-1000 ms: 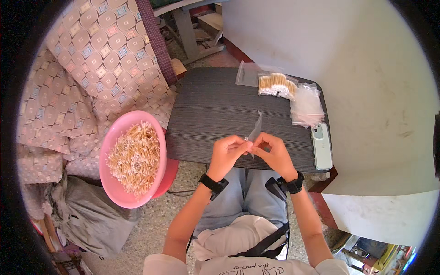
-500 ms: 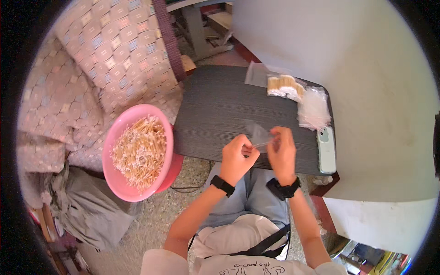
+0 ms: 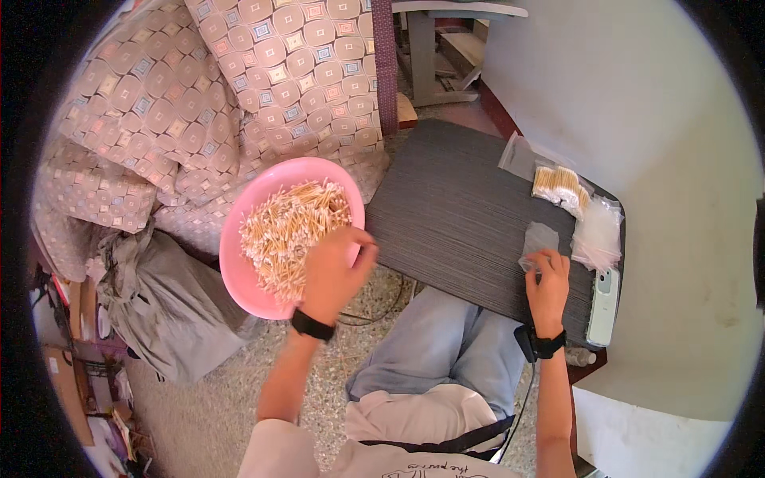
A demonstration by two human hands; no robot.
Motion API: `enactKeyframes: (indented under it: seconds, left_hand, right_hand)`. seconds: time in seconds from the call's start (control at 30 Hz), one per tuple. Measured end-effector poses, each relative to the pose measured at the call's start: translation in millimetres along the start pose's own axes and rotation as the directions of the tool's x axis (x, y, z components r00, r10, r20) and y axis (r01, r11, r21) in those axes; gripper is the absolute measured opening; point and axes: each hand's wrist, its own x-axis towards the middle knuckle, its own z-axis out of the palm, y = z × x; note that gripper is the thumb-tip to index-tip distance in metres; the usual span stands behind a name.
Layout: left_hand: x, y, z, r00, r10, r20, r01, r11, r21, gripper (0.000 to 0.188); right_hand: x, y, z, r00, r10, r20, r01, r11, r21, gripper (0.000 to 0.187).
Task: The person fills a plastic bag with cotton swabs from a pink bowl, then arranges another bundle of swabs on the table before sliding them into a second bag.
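My left hand is over the right rim of a pink plastic basin heaped with cotton swabs. Its thumb and forefinger are curved and apart, with pink basin visible between them; the other fingers are mostly hidden. On the dark tabletop, my right hand pinches the near edge of a small clear plastic bag. The bag looks flat, with no swabs visible in it. Farther back lies a bundle of cotton swabs, beside a stack of clear bags.
A white phone lies at the right edge of the dark table, near the pale wall. Patterned sofa cushions stand behind the basin. A grey cloth bag sits on the floor at left.
My left hand has let go of the clear bag and moved left to the basin. My right hand keeps the bag over the table. The whole view has shifted leftward.
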Motion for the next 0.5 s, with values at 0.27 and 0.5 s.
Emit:
enactKeyframes:
  seconds: [0.27,0.5]
  left_hand:
    - [7.8,-115.8,-41.3,0.949,-0.302,0.088,0.207,0.809,0.550,0.054]
    - [18.7,-144.8,-28.6,0.976,-0.157,0.152,0.053,0.845,0.532,0.050]
  right_hand:
    - [5.2,-17.6,-9.6,0.999,-0.023,0.029,0.021,0.997,0.068,0.044]
    - [2.7,-6.4,-15.1,1.000,0.005,0.013,-0.006,0.997,0.076,0.037]
